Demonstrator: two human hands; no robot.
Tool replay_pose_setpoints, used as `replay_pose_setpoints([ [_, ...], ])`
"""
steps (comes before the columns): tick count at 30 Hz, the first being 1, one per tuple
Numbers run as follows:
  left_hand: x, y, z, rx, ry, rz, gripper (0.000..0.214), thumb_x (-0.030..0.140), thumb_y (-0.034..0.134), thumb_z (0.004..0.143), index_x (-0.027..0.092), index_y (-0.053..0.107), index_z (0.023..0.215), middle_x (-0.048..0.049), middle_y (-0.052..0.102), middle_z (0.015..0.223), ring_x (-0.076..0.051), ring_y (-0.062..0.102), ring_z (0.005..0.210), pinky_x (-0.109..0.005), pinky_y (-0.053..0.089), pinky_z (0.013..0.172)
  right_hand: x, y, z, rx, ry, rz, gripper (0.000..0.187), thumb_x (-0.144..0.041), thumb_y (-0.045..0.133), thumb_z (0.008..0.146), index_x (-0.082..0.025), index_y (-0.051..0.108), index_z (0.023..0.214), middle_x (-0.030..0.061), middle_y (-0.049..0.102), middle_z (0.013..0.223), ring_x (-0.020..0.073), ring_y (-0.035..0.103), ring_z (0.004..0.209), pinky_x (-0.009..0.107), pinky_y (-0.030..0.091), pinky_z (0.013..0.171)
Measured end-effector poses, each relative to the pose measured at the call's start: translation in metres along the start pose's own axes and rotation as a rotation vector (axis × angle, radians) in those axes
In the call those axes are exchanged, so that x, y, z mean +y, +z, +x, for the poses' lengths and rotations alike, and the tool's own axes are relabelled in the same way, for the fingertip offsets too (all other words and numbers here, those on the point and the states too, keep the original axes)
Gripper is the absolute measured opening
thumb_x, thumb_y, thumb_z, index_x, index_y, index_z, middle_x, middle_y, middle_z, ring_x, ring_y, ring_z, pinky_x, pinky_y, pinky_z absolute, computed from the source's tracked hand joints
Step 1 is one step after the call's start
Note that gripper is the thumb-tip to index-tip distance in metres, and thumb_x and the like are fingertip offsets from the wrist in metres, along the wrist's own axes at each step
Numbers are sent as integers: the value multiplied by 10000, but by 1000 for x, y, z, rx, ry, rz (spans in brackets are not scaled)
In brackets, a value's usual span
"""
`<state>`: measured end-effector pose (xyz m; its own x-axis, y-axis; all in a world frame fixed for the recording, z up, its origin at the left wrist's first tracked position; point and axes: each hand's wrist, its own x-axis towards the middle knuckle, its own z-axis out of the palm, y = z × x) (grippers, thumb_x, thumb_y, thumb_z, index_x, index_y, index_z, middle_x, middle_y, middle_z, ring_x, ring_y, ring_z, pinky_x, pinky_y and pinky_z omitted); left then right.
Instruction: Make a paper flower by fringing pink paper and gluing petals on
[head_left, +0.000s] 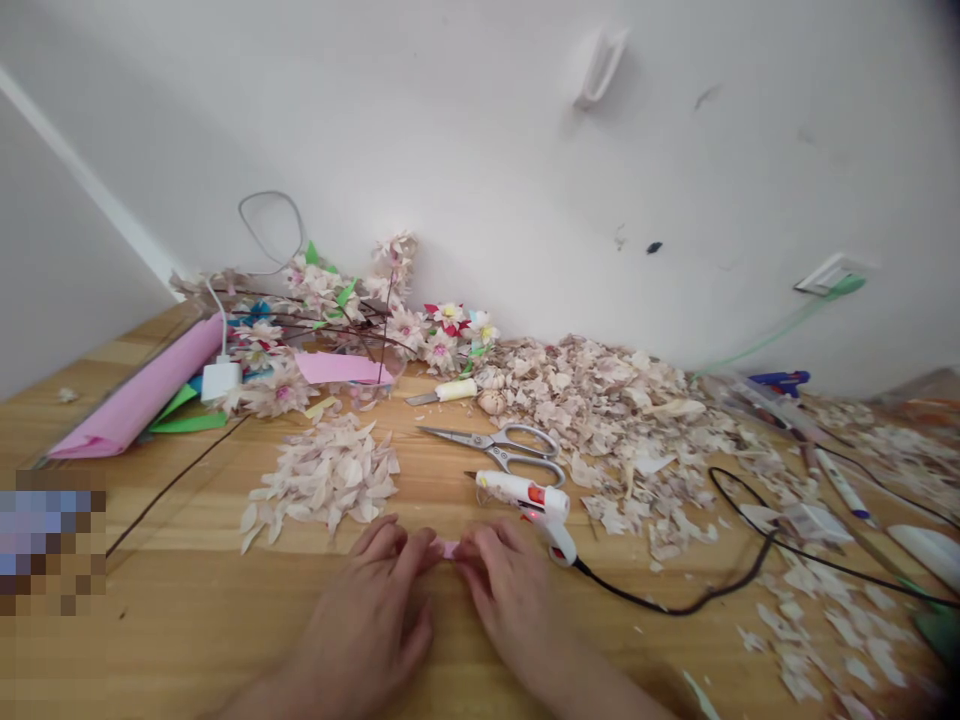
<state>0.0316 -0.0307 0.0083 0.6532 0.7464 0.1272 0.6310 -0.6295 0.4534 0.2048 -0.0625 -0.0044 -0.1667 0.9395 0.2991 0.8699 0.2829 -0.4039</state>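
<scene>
Both hands meet low in the middle of the view, above the wooden table. Between their fingertips is a small strip of pink paper point(449, 550). My left hand point(379, 590) pinches its left end, and my right hand point(510, 585) pinches the other; the fingers hide most of the strip. Just beyond my left hand lies a pile of pale dried petals point(330, 470). A white glue gun point(525, 497) with a small red light rests close to my right hand. Behind it are metal scissors point(499, 444), lying with their blades pointing left.
Paper-petal flowers on stems point(322, 290) lie along the wall beside a pink paper roll point(142, 390) and a white charger point(222, 380). A knife point(444, 392) sits near a large heap of garlic skins point(600, 400). The glue gun's black cord point(675, 608) runs right.
</scene>
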Motion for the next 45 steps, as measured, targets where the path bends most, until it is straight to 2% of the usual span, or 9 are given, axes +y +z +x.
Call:
replay_pose_setpoints([
  [9,-7,6,0,58,132,60,537,37,454,718,174,373,1231,-38,638,947,-215,505,1045,-511,225,1071,8,1,6,-18,71,59,205,-18,562,736,-210,497,770,12,603,764,191,586,722,305,472,642],
  [13,-8,10,2,99,134,139,517,53,476,714,143,405,1219,-66,629,952,-230,517,1034,-504,275,1052,8,1,7,-10,100,126,249,-1,582,708,-212,502,814,7,643,753,197,604,747,315,485,668],
  [22,-12,15,-1,128,133,113,523,98,479,760,158,357,1265,-62,639,1044,-227,512,1069,-486,298,1048,7,3,2,80,-77,1,344,-65,495,796,-196,490,1115,70,660,884,230,614,834,364,517,721],
  [27,-15,18,-1,169,103,52,548,110,460,791,175,290,1309,-53,641,1077,-217,501,1094,-479,313,1041,6,2,5,56,-69,-14,319,-57,476,796,-171,496,1093,75,662,846,223,623,783,354,524,690],
  [33,-20,14,2,332,17,-57,458,145,473,812,250,400,1252,-67,581,1154,-233,456,1160,-504,342,1006,5,0,6,105,-18,22,223,-94,480,817,-205,500,1010,46,642,833,215,605,809,361,486,734],
  [36,-21,10,4,414,-82,-272,425,193,477,823,269,415,1237,-75,538,1223,-249,416,1207,-518,334,999,6,3,6,161,38,58,228,-127,516,813,-222,484,1018,31,654,826,224,605,826,375,460,751],
  [38,-19,8,6,444,-181,-556,364,238,486,824,251,438,1185,-83,554,1219,-245,450,1189,-494,360,986,6,4,8,204,79,115,247,-136,540,797,-223,467,1016,25,670,816,226,611,828,385,443,769],
  [42,-15,4,9,392,-468,-1234,281,303,532,794,220,489,1059,-85,632,1132,-222,597,1018,-418,449,917,5,3,12,242,214,294,248,-129,563,757,-226,441,949,-6,688,743,196,630,722,366,440,752],
  [45,-14,3,10,349,-583,-1549,258,264,565,776,208,527,1026,-64,663,1059,-186,641,906,-356,489,864,2,1,12,253,266,412,258,-114,555,744,-224,424,937,-15,683,728,172,627,671,334,459,713],
])
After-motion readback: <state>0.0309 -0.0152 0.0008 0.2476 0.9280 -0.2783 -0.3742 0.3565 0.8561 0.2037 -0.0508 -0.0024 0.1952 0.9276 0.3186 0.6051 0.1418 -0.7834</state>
